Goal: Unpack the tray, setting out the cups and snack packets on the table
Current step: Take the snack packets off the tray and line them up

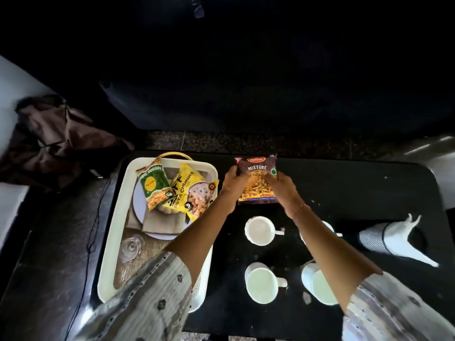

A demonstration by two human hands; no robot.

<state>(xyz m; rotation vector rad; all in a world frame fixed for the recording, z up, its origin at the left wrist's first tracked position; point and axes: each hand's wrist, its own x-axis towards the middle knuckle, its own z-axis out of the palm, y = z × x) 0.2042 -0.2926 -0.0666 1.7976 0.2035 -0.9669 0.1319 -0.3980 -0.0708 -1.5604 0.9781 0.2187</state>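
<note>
A brown "Mixture" snack packet lies on the black table at the back centre. My left hand grips its left edge and my right hand grips its right edge. The cream tray on the left holds a green packet and a yellow packet on a plate. Several white cups stand on the table: one behind, one in front, and two to the right partly hidden by my right arm.
A small clear glass sits on a burlap mat in the tray. A white swan-shaped object lies at the table's right. Dark cloth is heaped off to the left. A thin cable runs along the floor beside the table.
</note>
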